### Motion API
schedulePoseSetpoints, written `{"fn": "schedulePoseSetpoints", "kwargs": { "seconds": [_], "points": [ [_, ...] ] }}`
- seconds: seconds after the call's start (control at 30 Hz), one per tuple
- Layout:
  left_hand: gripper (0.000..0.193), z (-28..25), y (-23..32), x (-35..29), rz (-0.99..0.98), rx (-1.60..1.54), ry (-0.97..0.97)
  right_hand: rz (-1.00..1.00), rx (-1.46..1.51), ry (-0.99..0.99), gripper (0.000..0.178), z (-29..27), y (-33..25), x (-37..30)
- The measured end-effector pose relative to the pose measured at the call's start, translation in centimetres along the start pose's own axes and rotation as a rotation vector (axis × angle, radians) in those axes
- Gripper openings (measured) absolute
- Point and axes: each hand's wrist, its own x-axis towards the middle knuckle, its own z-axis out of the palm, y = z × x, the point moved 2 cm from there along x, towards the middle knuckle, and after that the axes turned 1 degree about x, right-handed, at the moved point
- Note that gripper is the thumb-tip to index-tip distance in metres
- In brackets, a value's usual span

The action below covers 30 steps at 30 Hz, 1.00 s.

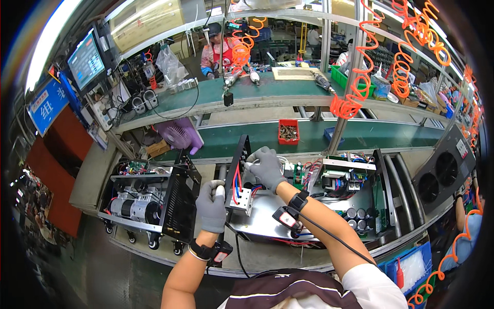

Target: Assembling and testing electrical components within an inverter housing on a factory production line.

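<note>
A metal chassis (272,211) with circuit boards and wires lies before me, its black end panel (237,165) standing upright on the left. My right hand (266,169), in a grey glove, reaches over the chassis with bent fingers against the panel's inner face. What its fingertips pinch is hidden. Outside the panel, my left hand (211,206), also gloved, is closed with thumb and fingers together beside the panel; whatever it holds cannot be made out. Between the hands, a white block (240,201) with red and blue wires (237,183) sits at the panel's inner side.
Left of the chassis stands a black wheeled unit (175,206) with a motor inside. A grey panel with two fans (442,167) leans at the right. Beyond lie a red bin of small parts (288,132) and a purple fan (177,135). Orange coiled hoses (355,98) hang down.
</note>
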Motion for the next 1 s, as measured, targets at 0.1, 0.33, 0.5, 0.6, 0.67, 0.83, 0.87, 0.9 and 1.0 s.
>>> {"fn": "schedulePoseSetpoints", "kwargs": {
  "seconds": [0.1, 0.33, 0.5, 0.6, 0.67, 0.83, 0.87, 0.9, 1.0],
  "points": [
    [0.013, 0.1, 0.2, 0.0, -0.01, 0.0, 0.008, -0.046, -0.013, 0.035, 0.014, 0.0, -0.3, 0.0],
    [0.013, 0.0, 0.5, -0.3, -0.044, 0.035, 0.016, -0.057, -0.045, -0.021, 0.014, 0.7, -0.1, 0.4],
    [0.013, 0.2, 0.7, -0.2, -0.025, 0.019, 0.02, -0.072, -0.041, -0.014, 0.014, 0.7, 0.1, 0.4],
    [0.013, 0.2, 0.7, -0.1, -0.029, 0.054, 0.025, -0.065, -0.002, -0.011, 0.013, 0.9, 0.3, 0.3],
    [0.014, 0.2, 0.5, -0.2, -0.114, 0.08, 0.001, -0.082, 0.034, -0.005, 0.013, 1.1, 0.4, 0.2],
    [0.013, 0.4, 0.6, -0.2, -0.068, 0.052, 0.012, -0.098, 0.017, -0.013, 0.021, 1.3, 0.5, 0.4],
    [0.013, 0.5, 0.6, -0.1, -0.099, 0.046, 0.003, -0.079, -0.039, -0.028, 0.022, 1.3, 0.6, 0.4],
    [0.013, 0.5, 0.7, -0.2, -0.07, 0.038, 0.018, -0.096, -0.005, -0.019, 0.022, 1.3, 0.6, 0.4],
    [0.013, 0.5, 0.9, -0.2, -0.069, 0.053, 0.013, -0.148, -0.064, -0.024, 0.024, 1.2, 0.6, 0.4]
  ]
}}
